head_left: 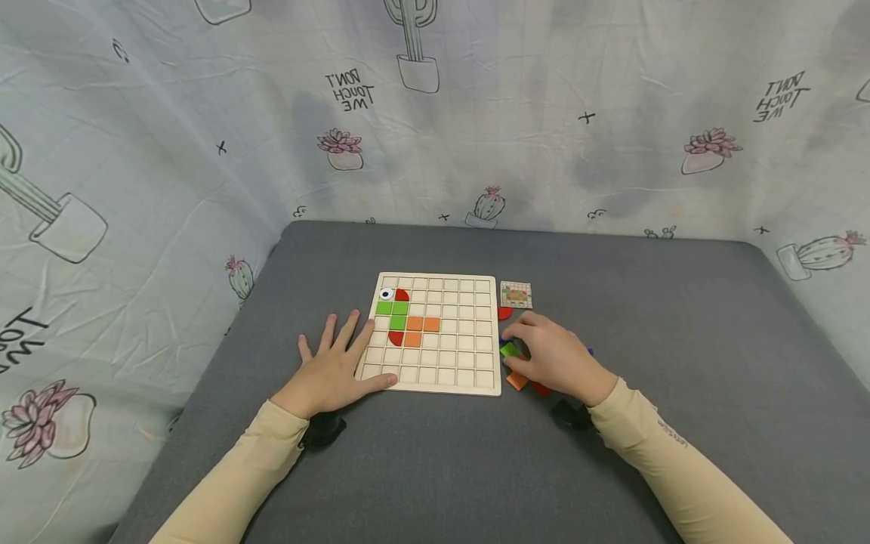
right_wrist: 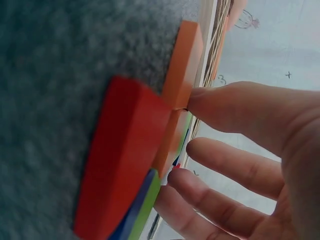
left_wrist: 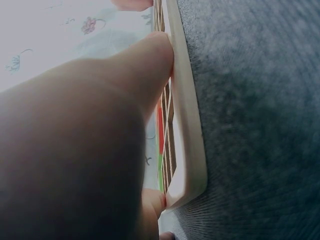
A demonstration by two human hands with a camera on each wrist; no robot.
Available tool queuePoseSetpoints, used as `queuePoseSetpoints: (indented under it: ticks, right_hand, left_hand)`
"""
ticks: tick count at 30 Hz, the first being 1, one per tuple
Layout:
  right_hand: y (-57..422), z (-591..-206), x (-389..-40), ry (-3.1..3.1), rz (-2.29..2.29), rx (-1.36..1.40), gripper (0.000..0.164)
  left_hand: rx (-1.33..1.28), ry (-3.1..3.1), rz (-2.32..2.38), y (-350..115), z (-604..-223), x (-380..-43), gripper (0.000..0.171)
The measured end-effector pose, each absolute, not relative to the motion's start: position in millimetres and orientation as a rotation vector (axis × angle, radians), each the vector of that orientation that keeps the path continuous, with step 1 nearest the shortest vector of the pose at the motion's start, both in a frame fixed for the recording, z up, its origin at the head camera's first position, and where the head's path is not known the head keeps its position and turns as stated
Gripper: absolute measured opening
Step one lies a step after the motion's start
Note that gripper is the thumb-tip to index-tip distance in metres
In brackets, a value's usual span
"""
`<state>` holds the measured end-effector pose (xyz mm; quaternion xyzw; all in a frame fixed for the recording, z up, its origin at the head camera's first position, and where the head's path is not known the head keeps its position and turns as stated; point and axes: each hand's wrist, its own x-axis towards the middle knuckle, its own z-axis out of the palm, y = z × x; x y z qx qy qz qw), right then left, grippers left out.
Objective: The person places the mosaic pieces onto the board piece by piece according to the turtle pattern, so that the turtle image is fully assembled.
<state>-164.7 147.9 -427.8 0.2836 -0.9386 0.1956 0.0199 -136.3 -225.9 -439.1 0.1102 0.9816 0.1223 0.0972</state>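
Note:
A wooden grid board (head_left: 469,363) lies on the table, with an eye tile (head_left: 386,294), several green and orange square tiles and two red rounded tiles in its cells. My left hand (head_left: 329,378) is spread over the board's left edge, thumb on the front rim. Just right of the board, my right hand (head_left: 553,355) is over a loose pile, thumb and fingers apart around a green tile (head_left: 510,350). In the right wrist view the thumb tip is right at an orange tile (right_wrist: 184,65); a red tile (right_wrist: 122,155) lies nearer the camera.
A small square pattern card (head_left: 516,295) lies beyond the pile, by the board's right edge. A red piece (head_left: 505,313) sits below the card. Blue pieces show partly behind my right hand. A printed curtain (head_left: 530,136) hangs behind the grey table (head_left: 435,468).

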Motion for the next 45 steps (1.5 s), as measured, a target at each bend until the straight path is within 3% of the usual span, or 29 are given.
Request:
queuePoseSetpoints:
  ticks: [45]
  right_hand:
    - [148.2,-430.8,-165.7,-2.799,0.692,0.994,0.02]
  left_hand:
    - [0.333,2.914,0.361,-225.4,-439.2,-136.6,0.111]
